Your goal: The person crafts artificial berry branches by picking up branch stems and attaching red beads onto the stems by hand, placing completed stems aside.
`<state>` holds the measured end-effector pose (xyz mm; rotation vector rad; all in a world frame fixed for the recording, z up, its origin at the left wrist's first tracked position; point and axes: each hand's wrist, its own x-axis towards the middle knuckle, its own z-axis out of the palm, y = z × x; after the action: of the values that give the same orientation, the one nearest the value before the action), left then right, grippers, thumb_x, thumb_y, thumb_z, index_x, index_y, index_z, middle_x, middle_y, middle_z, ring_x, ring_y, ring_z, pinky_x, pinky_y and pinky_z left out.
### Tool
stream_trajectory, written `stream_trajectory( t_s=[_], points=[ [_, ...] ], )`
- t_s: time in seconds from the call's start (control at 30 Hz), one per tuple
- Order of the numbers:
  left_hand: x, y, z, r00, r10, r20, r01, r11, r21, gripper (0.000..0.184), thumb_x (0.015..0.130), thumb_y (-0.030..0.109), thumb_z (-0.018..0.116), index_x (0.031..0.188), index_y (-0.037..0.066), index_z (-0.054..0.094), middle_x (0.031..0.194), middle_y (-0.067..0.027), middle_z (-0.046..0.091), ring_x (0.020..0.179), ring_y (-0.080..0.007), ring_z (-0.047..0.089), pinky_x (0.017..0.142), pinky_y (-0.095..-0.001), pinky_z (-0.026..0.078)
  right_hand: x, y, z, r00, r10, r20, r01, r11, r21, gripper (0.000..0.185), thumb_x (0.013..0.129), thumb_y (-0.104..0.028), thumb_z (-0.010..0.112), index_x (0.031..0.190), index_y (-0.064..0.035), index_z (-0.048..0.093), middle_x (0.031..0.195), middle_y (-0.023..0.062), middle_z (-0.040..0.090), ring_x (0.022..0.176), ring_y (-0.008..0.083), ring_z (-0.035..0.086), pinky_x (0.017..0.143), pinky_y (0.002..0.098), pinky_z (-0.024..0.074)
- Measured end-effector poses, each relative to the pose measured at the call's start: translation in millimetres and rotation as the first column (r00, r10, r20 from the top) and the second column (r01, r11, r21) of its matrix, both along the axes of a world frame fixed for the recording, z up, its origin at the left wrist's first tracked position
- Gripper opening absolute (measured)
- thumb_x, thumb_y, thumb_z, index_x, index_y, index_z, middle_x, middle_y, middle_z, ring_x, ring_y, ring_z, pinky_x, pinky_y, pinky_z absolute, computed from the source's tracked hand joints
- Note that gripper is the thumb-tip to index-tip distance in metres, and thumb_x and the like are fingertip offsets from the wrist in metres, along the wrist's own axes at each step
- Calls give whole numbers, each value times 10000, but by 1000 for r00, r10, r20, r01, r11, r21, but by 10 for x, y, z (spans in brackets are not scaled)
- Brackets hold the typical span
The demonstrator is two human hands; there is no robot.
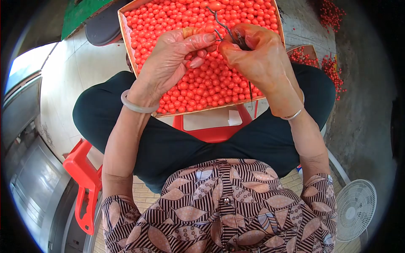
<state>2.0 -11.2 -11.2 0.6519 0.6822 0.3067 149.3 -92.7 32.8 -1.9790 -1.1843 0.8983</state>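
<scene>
A shallow cardboard box (122,31) full of small, round, shiny red berries (198,84) is in front of me, above my knees. Over it, my left hand (168,61) is closed, thumb and fingertips pinched at the end of a short side twig. My right hand (265,59) is closed around a dark, thin stem (222,26). This stem bends up between the hands, and an oval red berry (215,6) shows by its upper tip. Orange-red stain covers the right fingers. What lies inside the right palm is mostly hidden.
A red plastic stool (211,134) stands under the box's near edge. Bunches of red berries on stems (332,71) lie on the floor at right, with more berry sprigs (331,14) farther back. A white fan (351,211) is at lower right, a red plastic chair (84,177) at left.
</scene>
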Motion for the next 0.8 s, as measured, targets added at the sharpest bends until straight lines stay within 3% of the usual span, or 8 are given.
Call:
stream_trajectory(
  t_s=[0.17,0.27,0.37,0.47,0.57,0.8],
  points=[
    [19,-69,-44,997,60,46,-55,995,-88,155,811,93,633,909,-25,613,770,-58,613,579,-44,452,457,-174,306,-28,-7,-25,1000,5,11,-6,997,72,136,730,-142,593,702,-18,544,540,19,482,520,53,422,494,227,370],
    [6,-38,-32,995,57,87,-47,992,-118,141,817,95,626,909,-11,609,759,-30,591,590,-39,460,450,-170,306,34,12,-19,989,-21,-148,18,1000,-20,173,691,-141,630,764,13,605,612,138,584,522,152,536,521,296,440],
    [10,-24,28,997,46,67,-40,995,-90,119,828,103,612,908,14,604,744,7,554,610,-34,475,433,-162,304,14,5,29,995,-15,-103,5,995,-100,166,703,-135,631,762,16,596,585,93,560,525,104,493,510,282,424],
    [5,-25,28,998,35,44,-32,996,-81,128,827,106,616,914,12,607,731,-1,561,602,-33,481,430,-157,307,-4,-8,43,966,-57,-253,22,990,-139,140,717,-120,626,750,10,586,569,43,533,532,71,454,494,263,401],
    [-5,-30,30,998,42,49,-38,995,-89,135,817,104,628,902,0,614,729,-17,577,592,-37,477,437,-164,311,-32,-32,-14,975,-21,-221,8,998,-61,119,730,-107,616,737,5,578,567,7,516,535,48,436,482,246,382],
    [-41,3,65,994,91,59,-82,988,-132,147,802,73,638,897,-38,626,762,-57,604,611,-59,485,471,-182,348,14,27,-3,952,-52,-303,0,986,-170,132,757,-111,589,668,-26,539,543,-16,484,504,44,426,468,227,352]
  ],
)
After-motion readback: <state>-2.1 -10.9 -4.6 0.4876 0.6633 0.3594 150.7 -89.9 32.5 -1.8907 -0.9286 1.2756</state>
